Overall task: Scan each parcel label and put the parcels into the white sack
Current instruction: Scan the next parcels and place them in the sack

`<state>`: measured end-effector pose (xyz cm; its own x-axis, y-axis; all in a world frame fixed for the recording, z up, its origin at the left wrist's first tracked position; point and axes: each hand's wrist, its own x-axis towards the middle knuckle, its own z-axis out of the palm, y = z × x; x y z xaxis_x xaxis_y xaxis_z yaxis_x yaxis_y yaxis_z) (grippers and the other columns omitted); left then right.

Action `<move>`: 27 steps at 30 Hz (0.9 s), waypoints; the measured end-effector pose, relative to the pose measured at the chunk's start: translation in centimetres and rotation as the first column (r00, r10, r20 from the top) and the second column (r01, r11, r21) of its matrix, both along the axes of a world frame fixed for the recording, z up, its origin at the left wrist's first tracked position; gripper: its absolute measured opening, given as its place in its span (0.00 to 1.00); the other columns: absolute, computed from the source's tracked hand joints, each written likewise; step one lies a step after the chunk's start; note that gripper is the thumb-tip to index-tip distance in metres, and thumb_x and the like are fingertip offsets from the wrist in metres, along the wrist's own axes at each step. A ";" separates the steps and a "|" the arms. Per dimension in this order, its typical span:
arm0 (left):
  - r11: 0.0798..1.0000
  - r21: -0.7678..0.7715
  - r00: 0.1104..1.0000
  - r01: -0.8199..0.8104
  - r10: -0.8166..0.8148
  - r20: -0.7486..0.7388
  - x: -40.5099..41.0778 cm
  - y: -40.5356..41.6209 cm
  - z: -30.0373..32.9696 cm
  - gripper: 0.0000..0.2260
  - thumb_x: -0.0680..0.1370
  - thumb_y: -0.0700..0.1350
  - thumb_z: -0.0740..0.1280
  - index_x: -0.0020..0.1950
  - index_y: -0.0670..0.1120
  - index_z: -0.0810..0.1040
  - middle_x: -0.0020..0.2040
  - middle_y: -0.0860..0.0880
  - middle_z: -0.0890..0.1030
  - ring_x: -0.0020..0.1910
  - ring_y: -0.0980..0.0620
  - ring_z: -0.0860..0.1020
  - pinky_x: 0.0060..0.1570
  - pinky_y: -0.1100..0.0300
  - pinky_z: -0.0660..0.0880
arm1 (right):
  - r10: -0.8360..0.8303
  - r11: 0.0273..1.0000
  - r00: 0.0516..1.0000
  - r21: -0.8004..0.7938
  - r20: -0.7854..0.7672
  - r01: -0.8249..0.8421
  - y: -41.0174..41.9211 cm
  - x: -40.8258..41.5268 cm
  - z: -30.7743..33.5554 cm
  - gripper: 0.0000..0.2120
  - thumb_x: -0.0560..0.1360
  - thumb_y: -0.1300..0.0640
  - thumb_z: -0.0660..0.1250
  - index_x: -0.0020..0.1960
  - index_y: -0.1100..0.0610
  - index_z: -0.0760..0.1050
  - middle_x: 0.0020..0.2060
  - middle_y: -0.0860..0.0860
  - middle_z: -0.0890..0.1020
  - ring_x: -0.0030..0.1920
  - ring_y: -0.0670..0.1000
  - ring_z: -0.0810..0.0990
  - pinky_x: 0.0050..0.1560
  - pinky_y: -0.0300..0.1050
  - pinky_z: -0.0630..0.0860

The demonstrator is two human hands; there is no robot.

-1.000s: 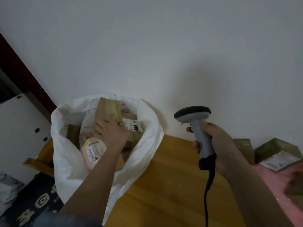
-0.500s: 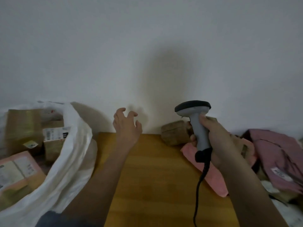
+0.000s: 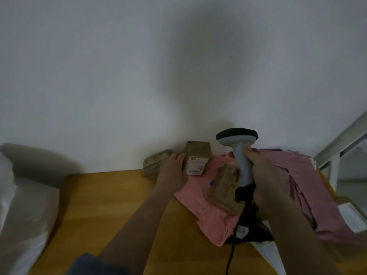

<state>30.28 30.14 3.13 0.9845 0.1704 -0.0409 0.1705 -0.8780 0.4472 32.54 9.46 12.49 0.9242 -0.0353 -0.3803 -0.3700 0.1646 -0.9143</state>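
My left hand [image 3: 174, 169] grips a small brown cardboard parcel [image 3: 196, 155] with a white label, held near the wall over the wooden table [image 3: 111, 203]. My right hand [image 3: 266, 179] holds a grey barcode scanner [image 3: 239, 153] upright by its handle, its dark head just right of that parcel. The white sack [image 3: 21, 211] shows only as a blurred edge at the far left. More parcels lie under and around my hands: a pink mailer bag [image 3: 200, 197], a brown box [image 3: 224, 187] on it, and a darker pink bag [image 3: 313, 187].
Another brown parcel [image 3: 155, 163] sits against the white wall behind my left hand. A black packet [image 3: 250, 233] and a white one [image 3: 268, 255] lie near the front edge. A metal frame [image 3: 337, 151] stands at the right.
My view swung right, away from the sack. My left hand left the sack, crossed the table empty, and now grips a small brown parcel. The scanner stays in my right hand.
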 end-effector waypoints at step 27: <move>0.988 -0.049 0.988 -0.146 0.148 0.035 0.8 1.5 -1.1 0.32 0.70 0.48 0.75 0.70 0.46 0.64 0.62 0.47 0.70 0.59 0.46 0.73 0.48 0.58 0.71 | -0.087 0.996 0.994 0.030 -0.065 0.089 -1.0 1.0 0.1 0.20 0.84 0.64 0.52 0.70 0.77 0.61 0.64 0.72 0.71 0.66 0.70 0.69 0.65 0.55 0.61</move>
<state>31.04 31.64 2.01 0.9498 0.3125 -0.0150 0.2784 -0.8227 0.4957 33.56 8.50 12.55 0.8919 -0.1019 -0.4405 -0.4099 0.2291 -0.8829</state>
